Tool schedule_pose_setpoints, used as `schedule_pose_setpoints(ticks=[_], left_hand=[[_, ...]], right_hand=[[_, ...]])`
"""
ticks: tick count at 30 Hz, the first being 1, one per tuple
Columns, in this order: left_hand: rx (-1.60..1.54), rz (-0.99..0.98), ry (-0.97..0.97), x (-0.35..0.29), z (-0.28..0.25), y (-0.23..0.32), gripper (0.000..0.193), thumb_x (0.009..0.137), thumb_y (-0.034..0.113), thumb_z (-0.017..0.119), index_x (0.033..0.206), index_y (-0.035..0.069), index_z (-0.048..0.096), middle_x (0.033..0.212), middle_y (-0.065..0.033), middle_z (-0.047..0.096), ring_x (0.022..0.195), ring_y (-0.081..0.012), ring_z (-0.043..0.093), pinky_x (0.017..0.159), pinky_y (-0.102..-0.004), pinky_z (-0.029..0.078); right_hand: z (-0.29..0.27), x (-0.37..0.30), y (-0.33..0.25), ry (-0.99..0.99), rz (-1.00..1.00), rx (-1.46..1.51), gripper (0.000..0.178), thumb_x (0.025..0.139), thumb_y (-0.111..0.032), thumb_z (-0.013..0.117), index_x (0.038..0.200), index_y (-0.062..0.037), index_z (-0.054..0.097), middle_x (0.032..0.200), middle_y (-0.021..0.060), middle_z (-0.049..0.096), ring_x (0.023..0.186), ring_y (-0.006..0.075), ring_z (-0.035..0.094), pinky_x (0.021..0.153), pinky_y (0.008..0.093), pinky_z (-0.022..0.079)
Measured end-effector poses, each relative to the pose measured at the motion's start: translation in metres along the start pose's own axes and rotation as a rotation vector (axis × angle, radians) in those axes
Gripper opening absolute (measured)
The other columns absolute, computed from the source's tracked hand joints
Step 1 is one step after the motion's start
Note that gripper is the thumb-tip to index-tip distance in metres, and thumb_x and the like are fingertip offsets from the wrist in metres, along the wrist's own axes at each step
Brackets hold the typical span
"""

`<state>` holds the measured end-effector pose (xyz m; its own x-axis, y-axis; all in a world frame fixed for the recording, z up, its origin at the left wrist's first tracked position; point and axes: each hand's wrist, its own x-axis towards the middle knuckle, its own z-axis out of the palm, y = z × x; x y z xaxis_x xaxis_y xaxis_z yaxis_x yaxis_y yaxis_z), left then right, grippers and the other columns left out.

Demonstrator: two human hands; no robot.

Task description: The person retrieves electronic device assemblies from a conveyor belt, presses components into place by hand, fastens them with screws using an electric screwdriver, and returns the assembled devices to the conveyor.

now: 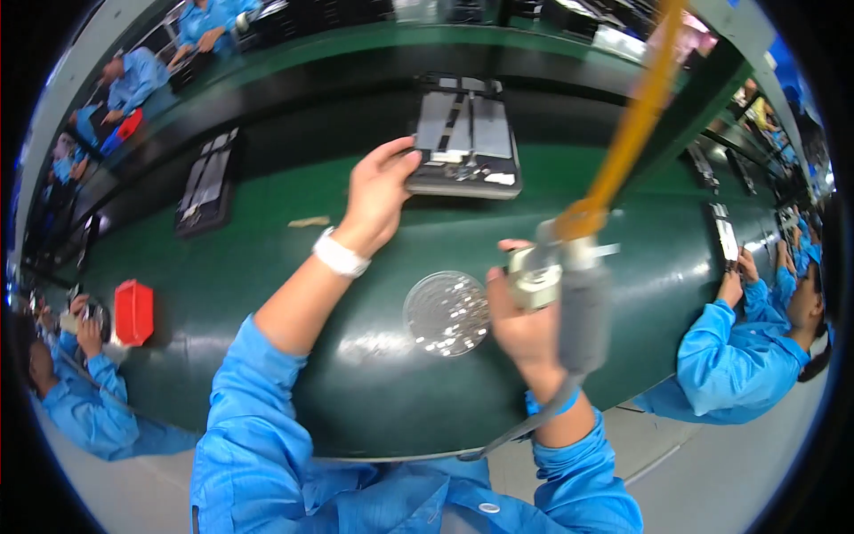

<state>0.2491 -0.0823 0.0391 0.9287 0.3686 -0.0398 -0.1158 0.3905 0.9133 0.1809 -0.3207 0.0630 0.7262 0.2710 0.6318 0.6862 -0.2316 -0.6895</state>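
My left hand [378, 196] grips the left edge of an opened tablet [480, 133], its thumb and fingers on the rim. The tablet's pale battery panels and inner board show, and it sits at the far side of the green bench. My right hand [523, 334] is curled round a pale, block-shaped thing [536, 287], blurred and partly hidden. In front of that hand hangs a grey tool like an electric screwdriver [583, 311], on an orange cord [636, 133]. Between my hands lies a clear round dish [418, 311] with small shiny pieces.
Another opened tablet [206, 182] lies to the left, beyond a small tan strip [310, 222]. A red bin [133, 311] stands at the left. Co-workers in blue sit on both sides. A green post [694, 111] rises at right, and a grey cable [525, 429] crosses the bench's near edge.
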Motion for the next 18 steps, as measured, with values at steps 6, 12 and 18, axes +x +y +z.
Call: schedule_pose_setpoints(ticks=[6, 12, 18], left_hand=[[0.089, -0.009, 0.166, -0.149, -0.133, 0.051, 0.038, 0.100, 0.007, 0.063, 0.135, -0.004, 0.054, 0.118, -0.0125, 0.069, 0.104, -0.0178, 0.067, 0.089, -0.0324, 0.056], [0.377, 0.079, 0.263, -0.244, -0.161, 0.029, 0.036, 0.099, 0.002, 0.062, 0.134, -0.001, 0.058, 0.130, -0.0146, 0.066, 0.120, -0.0228, 0.062, 0.102, -0.0345, 0.048], [1.351, 0.706, 0.030, -0.231, -0.138, 0.046, 0.032, 0.083, 0.007, 0.076, 0.114, 0.004, 0.069, 0.122, -0.0116, 0.064, 0.118, -0.0333, 0.059, 0.095, -0.0398, 0.051]], right_hand=[[0.002, -0.012, 0.000, 0.159, 0.236, 0.244, 0.041, 0.081, 0.009, 0.071, 0.118, 0.0022, 0.056, 0.117, 0.0157, 0.067, 0.086, 0.0116, 0.059, 0.079, 0.0273, 0.051], [0.014, -0.007, -0.014, 0.157, 0.300, 0.250, 0.037, 0.081, 0.011, 0.069, 0.116, 0.0035, 0.057, 0.100, 0.0109, 0.066, 0.068, 0.0075, 0.056, 0.059, 0.0221, 0.047], [0.021, -0.006, -0.010, 0.152, 0.307, 0.286, 0.031, 0.083, 0.009, 0.069, 0.113, 0.0044, 0.063, 0.080, 0.0024, 0.059, 0.058, 0.0053, 0.052, 0.049, 0.0209, 0.040]])
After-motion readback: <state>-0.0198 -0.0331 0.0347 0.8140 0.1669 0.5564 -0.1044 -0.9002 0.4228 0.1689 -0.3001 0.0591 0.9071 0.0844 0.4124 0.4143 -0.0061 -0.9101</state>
